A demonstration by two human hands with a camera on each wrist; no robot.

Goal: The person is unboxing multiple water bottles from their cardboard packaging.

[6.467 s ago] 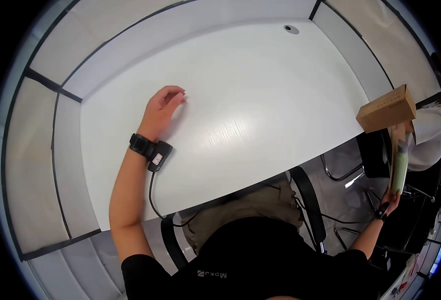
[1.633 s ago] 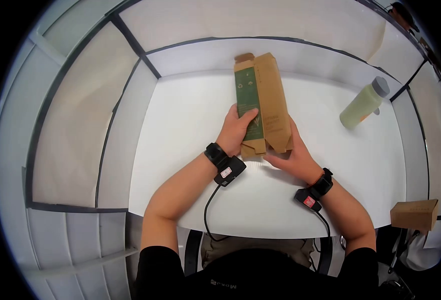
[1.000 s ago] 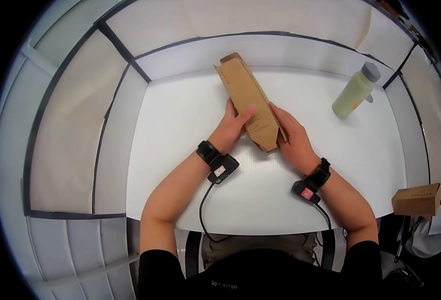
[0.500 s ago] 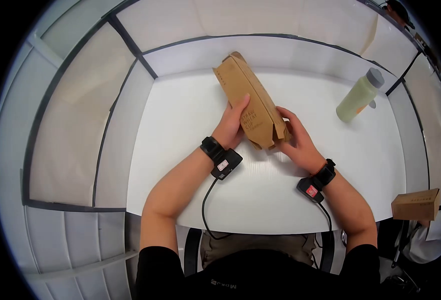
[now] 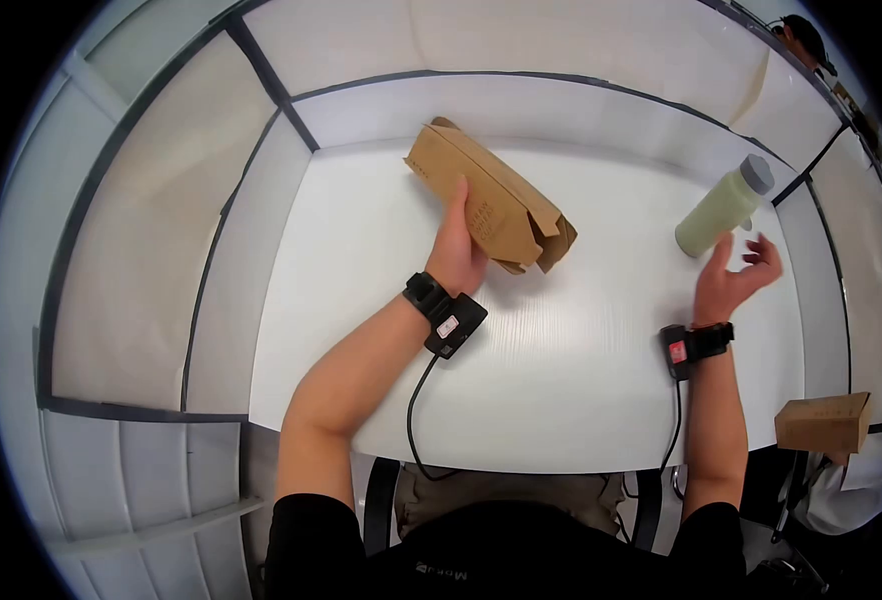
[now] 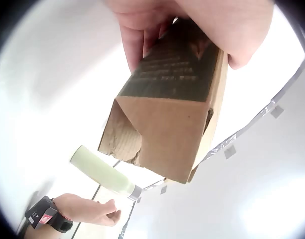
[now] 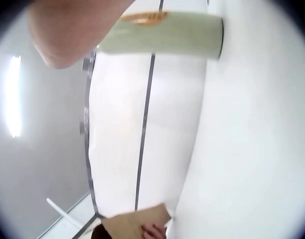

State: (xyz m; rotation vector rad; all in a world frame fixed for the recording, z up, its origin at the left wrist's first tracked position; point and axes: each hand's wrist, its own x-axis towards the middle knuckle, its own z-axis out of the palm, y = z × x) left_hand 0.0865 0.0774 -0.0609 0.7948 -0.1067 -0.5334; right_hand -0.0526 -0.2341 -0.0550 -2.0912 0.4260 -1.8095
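Observation:
My left hand (image 5: 458, 250) grips a long brown cardboard box (image 5: 496, 205) around its side, thumb on the printed face. The box slants over the white table, its near end flaps (image 6: 165, 139) standing partly open. In the left wrist view a dark green printed panel (image 6: 172, 69) shows under the fingers. At the right, my right hand (image 5: 736, 280) holds nothing, its fingers loosely bent just in front of a pale green bottle (image 5: 713, 215). The bottle stands upright on the table with a grey lid (image 5: 757, 174) and an orange mark on its side.
Low white panels (image 5: 561, 110) enclose the white table (image 5: 581, 380) at the back and sides. Another brown box (image 5: 823, 422) is at the right, beyond the table's front corner, near a person in white. Cables hang from both wrist cameras.
My right hand has let go of the cardboard box and moved right to the bottle. The left hand keeps the box, now tilted further over. Earlier, the bottle came in from the right.

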